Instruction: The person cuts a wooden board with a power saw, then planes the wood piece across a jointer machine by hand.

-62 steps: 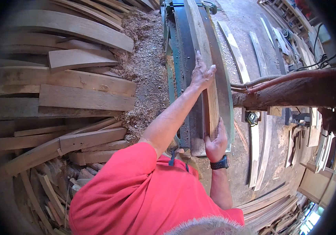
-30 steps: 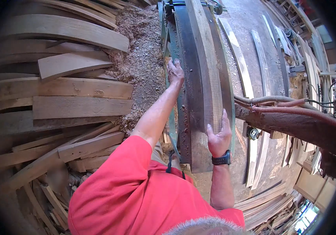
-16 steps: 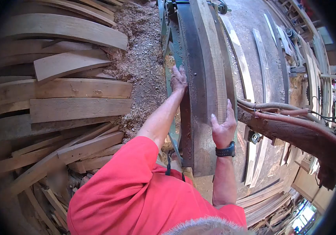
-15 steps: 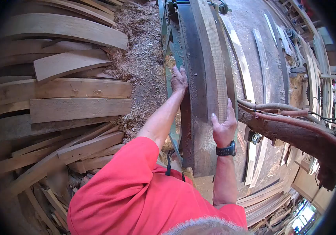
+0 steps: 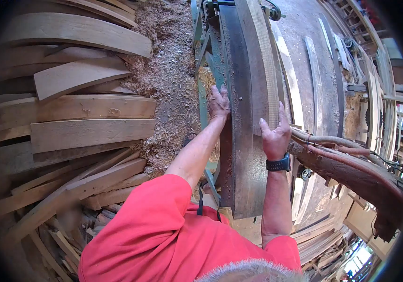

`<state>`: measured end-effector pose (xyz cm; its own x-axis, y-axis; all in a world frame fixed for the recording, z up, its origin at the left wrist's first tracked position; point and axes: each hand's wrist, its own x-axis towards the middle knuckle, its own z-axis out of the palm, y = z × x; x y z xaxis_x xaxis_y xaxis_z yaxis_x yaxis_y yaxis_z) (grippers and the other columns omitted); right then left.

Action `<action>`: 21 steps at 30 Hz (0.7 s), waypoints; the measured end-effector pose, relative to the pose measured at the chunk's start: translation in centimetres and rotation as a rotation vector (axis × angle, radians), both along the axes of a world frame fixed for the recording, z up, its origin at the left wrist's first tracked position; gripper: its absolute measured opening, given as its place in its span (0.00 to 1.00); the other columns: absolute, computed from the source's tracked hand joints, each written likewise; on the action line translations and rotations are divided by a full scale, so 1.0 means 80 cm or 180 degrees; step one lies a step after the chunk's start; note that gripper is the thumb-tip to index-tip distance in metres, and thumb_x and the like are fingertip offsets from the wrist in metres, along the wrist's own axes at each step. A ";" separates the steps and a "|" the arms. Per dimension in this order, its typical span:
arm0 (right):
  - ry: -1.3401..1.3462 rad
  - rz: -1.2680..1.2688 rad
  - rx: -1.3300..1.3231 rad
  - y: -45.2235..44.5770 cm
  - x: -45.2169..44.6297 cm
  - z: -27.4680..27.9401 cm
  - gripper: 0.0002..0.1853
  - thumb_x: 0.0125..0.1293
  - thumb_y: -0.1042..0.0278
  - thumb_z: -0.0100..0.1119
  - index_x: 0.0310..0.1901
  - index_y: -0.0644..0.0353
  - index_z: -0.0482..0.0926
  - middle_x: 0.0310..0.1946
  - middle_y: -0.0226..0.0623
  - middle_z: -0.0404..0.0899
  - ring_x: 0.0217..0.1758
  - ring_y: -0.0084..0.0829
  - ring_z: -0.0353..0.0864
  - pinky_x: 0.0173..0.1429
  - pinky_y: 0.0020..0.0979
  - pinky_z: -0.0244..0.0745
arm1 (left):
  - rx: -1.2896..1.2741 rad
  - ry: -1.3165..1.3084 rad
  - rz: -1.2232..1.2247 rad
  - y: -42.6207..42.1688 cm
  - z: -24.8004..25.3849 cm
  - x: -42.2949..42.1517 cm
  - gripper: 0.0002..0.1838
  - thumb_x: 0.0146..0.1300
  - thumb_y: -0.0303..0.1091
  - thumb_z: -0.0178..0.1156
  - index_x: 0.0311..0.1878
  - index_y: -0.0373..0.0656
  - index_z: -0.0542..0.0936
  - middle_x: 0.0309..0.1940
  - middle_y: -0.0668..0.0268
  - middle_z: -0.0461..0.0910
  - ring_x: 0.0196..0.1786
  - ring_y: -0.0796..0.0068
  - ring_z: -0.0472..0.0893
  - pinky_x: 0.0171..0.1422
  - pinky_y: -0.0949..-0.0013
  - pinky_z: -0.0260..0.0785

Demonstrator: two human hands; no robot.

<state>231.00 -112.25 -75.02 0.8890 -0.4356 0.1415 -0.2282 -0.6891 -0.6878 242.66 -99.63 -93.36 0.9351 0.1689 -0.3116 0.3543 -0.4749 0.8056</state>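
Observation:
A long wooden beam (image 5: 266, 70) lies lengthwise on the dark metal bed (image 5: 244, 141) of a green-framed machine. My right hand (image 5: 276, 134), with a black watch on the wrist, is against the beam's near end, thumb and fingers spread around it. My left hand (image 5: 218, 102) rests at the left edge of the bed, apart from the beam, its fingers partly spread and holding nothing that I can see.
Curved planks (image 5: 93, 105) are stacked at the left, beside wood shavings (image 5: 171, 80). A thick brown beam (image 5: 347, 181) with hoses (image 5: 333, 152) juts in from the right. Long boards (image 5: 315, 80) lie on the floor beyond the machine.
My left hand has left the beam for the bed's left edge. The beam has slid forward along the bed, my right hand following at its near end.

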 end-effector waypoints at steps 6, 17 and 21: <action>0.0198 -0.0072 0.0265 -0.009 0.042 -0.004 0.40 0.60 0.74 0.70 0.74 0.75 0.67 0.70 0.61 0.75 0.75 0.47 0.74 0.80 0.39 0.63 | -0.0257 0.0165 0.0028 0.003 0.013 0.001 0.34 0.79 0.63 0.43 0.65 0.39 0.72 0.49 0.37 0.84 0.53 0.31 0.82 0.56 0.40 0.73; -0.0020 0.0080 0.0501 -0.024 0.114 -0.019 0.39 0.59 0.72 0.70 0.72 0.76 0.67 0.66 0.64 0.77 0.71 0.52 0.77 0.77 0.39 0.67 | -0.0254 0.0245 0.0028 0.001 0.003 0.001 0.30 0.80 0.61 0.45 0.58 0.40 0.73 0.44 0.38 0.84 0.51 0.31 0.83 0.53 0.39 0.73; -0.0040 0.0088 0.0290 -0.031 0.137 -0.024 0.40 0.59 0.72 0.70 0.72 0.76 0.68 0.66 0.64 0.77 0.71 0.51 0.78 0.77 0.39 0.68 | -0.0226 0.0321 0.0011 0.001 0.004 0.001 0.29 0.80 0.60 0.46 0.57 0.39 0.73 0.44 0.39 0.84 0.50 0.31 0.83 0.53 0.39 0.73</action>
<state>241.93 -114.70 -76.94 0.8992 -0.4225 0.1136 -0.2009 -0.6294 -0.7507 242.73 -99.57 -93.05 0.8978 0.1463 -0.4154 0.4368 -0.4164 0.7974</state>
